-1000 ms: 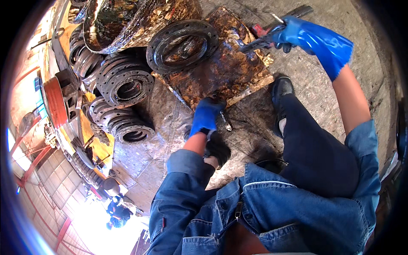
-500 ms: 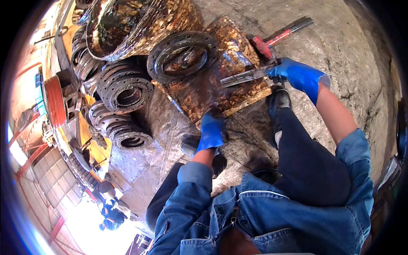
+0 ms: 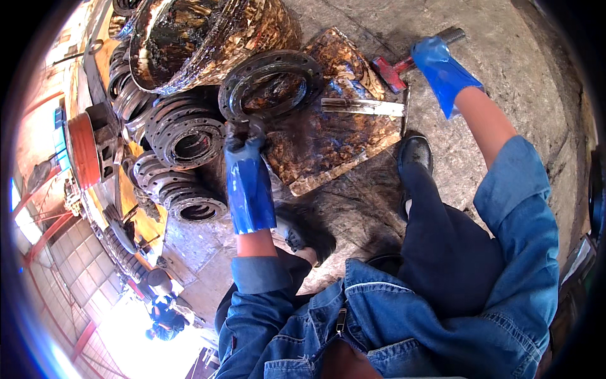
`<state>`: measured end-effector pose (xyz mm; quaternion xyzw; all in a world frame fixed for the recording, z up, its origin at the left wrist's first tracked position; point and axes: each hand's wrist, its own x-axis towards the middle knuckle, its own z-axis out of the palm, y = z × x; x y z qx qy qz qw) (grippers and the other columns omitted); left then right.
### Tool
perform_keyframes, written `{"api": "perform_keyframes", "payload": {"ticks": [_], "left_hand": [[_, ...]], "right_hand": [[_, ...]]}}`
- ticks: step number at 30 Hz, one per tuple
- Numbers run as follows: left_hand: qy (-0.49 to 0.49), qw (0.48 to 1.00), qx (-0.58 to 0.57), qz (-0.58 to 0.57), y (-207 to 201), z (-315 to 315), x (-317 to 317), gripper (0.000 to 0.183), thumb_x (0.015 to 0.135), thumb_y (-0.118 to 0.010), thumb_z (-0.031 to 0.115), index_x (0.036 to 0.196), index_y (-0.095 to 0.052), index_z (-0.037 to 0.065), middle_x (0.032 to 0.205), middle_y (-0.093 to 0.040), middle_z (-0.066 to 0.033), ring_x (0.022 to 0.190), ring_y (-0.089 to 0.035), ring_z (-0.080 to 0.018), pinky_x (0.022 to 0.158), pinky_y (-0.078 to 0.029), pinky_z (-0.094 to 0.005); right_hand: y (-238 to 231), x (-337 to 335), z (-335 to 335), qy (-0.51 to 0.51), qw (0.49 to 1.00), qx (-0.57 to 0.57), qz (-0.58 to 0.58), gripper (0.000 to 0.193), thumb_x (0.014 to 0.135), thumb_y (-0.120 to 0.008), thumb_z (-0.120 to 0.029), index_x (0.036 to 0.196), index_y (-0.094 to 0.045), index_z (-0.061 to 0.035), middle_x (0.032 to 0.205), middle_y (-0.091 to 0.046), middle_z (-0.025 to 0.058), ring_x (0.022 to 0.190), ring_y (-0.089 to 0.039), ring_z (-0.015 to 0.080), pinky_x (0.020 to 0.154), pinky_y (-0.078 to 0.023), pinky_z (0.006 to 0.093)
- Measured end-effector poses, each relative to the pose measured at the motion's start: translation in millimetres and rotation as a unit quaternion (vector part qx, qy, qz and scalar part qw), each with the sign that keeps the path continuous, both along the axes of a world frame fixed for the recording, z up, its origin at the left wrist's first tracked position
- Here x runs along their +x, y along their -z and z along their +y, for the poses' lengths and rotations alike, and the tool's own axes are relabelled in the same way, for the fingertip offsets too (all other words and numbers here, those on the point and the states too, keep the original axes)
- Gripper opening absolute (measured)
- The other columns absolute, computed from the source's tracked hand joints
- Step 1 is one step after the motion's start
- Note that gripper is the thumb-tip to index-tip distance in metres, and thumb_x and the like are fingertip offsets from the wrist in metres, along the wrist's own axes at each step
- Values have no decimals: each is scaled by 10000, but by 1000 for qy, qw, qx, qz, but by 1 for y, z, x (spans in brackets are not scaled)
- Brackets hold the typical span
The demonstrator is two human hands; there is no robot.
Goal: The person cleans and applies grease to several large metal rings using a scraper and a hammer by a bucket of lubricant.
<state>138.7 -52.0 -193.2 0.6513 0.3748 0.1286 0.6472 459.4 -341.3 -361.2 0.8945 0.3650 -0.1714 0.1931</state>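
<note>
My left hand (image 3: 245,155), in a blue rubber glove with dark, soiled fingertips, holds the near left rim of a dark metal flange (image 3: 230,98). This bolt-holed ring is tilted over the far left part of a grimy board (image 3: 344,142). At the far right my right hand (image 3: 432,55), also gloved in blue, is closed round the handle of a hammer (image 3: 389,74). The hammer's red head points left beside the board, and its dark handle end sticks out beyond my glove. Between my hands, a flat, streaked metal-looking bar (image 3: 363,107) lies across the board.
A large, dirt-caked drum (image 3: 221,44) lies beyond the flange. Several stacked flanges (image 3: 189,142) stand to the left, near an orange cylindrical part (image 3: 83,151). My shoes (image 3: 416,151) rest on the stained concrete floor (image 3: 505,82). Another person (image 3: 167,319) is in the bright lower-left background.
My right hand has released the flat bar onto the board and moved away to the hammer handle. My left hand has moved left and away from the board's near edge to the flange.
</note>
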Motion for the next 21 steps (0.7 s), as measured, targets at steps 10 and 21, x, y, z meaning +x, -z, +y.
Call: {"api": "perform_keyframes", "payload": {"ticks": [10, 21], "left_hand": [[47, 990, 124, -50, 60, 45, 20, 276, 872, -645, 50, 1147, -637, 26, 1094, -667, -67, 962, -608, -152, 870, -489, -307], [93, 982, 157, -43, 50, 31, 34, 305, 831, -727, 73, 1122, -645, 29, 1077, -675, -86, 961, -635, -171, 837, -531, -323]], "right_hand": [[0, 3, -2, 35, 992, -81, 91, 177, 750, -671, -149, 912, -740, -130, 925, -711, 106, 863, -684, 315, 731, -558, 420], [-39, -24, -30, 38, 994, 56, 84, 168, 762, -691, -201, 926, -721, -185, 955, -691, 108, 950, -656, 330, 792, -551, 451]]}}
